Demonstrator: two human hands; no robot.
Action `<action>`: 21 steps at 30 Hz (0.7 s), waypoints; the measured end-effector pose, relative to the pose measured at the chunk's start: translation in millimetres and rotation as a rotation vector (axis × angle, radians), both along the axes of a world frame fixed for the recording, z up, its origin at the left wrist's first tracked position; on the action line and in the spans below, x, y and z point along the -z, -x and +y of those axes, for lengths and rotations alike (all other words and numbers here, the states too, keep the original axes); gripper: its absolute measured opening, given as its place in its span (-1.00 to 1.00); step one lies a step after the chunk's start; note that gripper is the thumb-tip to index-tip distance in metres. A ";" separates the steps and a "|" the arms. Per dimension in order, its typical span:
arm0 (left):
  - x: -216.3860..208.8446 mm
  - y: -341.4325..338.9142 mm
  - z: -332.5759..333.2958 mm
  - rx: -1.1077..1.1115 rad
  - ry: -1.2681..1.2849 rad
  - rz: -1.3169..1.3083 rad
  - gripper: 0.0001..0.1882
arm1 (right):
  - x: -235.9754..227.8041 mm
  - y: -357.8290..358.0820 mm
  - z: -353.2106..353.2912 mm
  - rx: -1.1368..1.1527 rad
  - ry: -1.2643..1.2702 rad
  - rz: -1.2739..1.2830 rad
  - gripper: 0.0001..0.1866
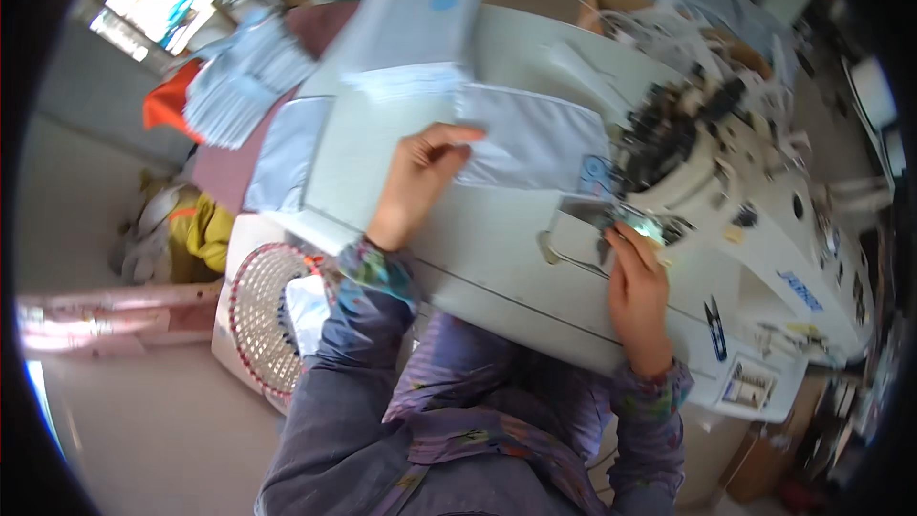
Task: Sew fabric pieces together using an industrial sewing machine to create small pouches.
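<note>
A pale blue fabric piece (535,139) with a small blue print at its right corner lies on the sewing table, its right end close to the dark parts of the sewing machine (778,239). My left hand (417,177) pinches the left edge of this fabric between thumb and curled fingers. Beside the machine's lit needle area, my right hand (638,296) has its fingers drawn together, the tips at the metal parts. Whatever is between those tips is too small to make out.
Behind the fabric stands a stack of pale blue pieces (411,33). Another bundle (244,86) hangs at the far left, near a single folded piece (289,153). Thread snips (715,328) lie right of my right hand. A woven basket (250,320) stands left of my lap.
</note>
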State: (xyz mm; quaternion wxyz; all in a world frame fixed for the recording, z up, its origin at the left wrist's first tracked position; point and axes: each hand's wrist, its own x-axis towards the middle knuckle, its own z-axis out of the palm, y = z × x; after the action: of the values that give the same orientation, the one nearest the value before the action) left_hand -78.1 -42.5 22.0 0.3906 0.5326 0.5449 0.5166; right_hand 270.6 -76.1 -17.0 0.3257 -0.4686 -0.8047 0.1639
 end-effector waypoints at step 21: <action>-44.0 83.3 6.9 -0.424 -0.532 0.958 -0.46 | -8.9 3.4 -3.5 0.039 -0.012 -0.040 -0.60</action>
State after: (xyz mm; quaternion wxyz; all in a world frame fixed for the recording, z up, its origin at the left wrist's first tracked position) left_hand -161.5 -35.6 66.0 -0.1581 0.6657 0.6070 0.4041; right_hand 267.2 -79.5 -8.1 0.3155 -0.4855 -0.8026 0.1436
